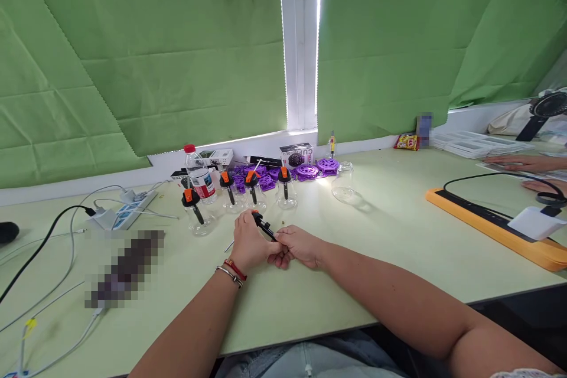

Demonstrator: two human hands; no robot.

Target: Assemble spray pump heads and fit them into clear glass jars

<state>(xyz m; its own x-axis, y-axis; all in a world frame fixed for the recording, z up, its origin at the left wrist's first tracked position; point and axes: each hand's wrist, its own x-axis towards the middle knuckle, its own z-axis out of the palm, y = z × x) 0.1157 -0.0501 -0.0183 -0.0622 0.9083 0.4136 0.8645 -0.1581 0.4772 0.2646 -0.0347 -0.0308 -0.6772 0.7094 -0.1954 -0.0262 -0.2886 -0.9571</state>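
four topped bottles (287,194) look done; right of them, a glass jar (342,182) stands bare. nearer, the fingers of left hand (249,240) and right hand (303,245) grip a black top (266,228) (orange-ended), apparently not yet fitted.

Bright glare between green blinds (390,41)

The box (305,155) at back centre reads "HOLDER", its other lettering blurred.
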